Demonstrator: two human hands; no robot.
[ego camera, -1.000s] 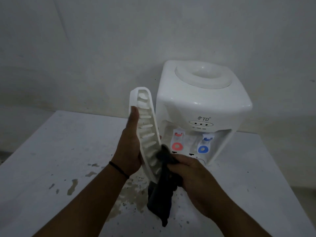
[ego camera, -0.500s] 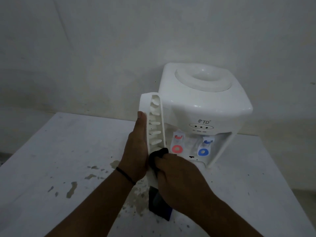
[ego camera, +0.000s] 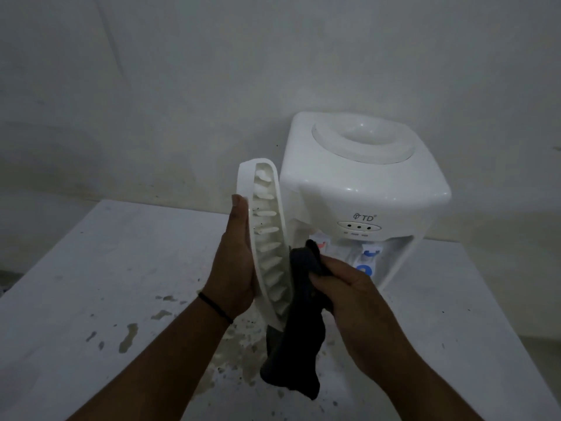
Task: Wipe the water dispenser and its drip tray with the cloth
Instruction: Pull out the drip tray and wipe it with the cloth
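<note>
A white tabletop water dispenser stands at the back of the table against the wall, with red and blue taps in its recess. My left hand holds the white slatted drip tray upright on its edge, just left of the dispenser. My right hand grips a dark cloth bunched against the tray's lower right rim. The rest of the cloth hangs down below the tray. The red tap is mostly hidden behind the cloth.
The white table has worn, flaking patches and stains near its middle, below my hands. A plain grey wall rises right behind the dispenser. The table's left and right edges fall off to a dark floor.
My right hand slid the cloth from inside the tray's lower slats out to its right rim, and more cloth now hangs free. The tray stays upright in my left hand.
</note>
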